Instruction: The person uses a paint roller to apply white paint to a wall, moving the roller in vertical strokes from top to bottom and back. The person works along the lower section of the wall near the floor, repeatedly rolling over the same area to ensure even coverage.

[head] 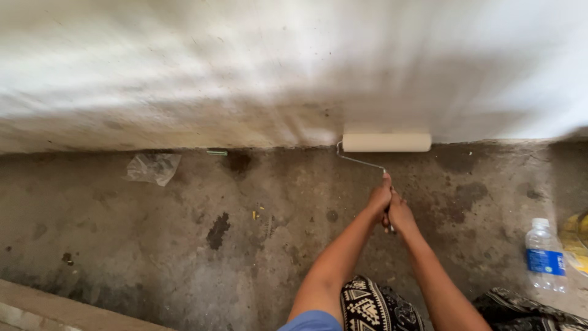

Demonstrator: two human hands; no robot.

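Note:
A cream paint roller (386, 143) lies flat against the foot of the white wall (245, 67), where the wall meets the concrete floor. Its thin metal frame (361, 162) runs down from the roller's left end to the handle. Both my hands wrap that handle: my left hand (379, 197) sits higher, with a finger stretched along the frame, and my right hand (400, 213) grips just below it. The handle itself is mostly hidden inside my hands. The wall's lower left part looks grey and dirty.
A crumpled clear plastic bag (153, 167) lies on the stained concrete floor (257, 245) near the wall at left. A clear water bottle with a blue label (544, 255) lies at the right edge, beside something yellow (576, 239). My patterned trousers (380, 306) fill the bottom.

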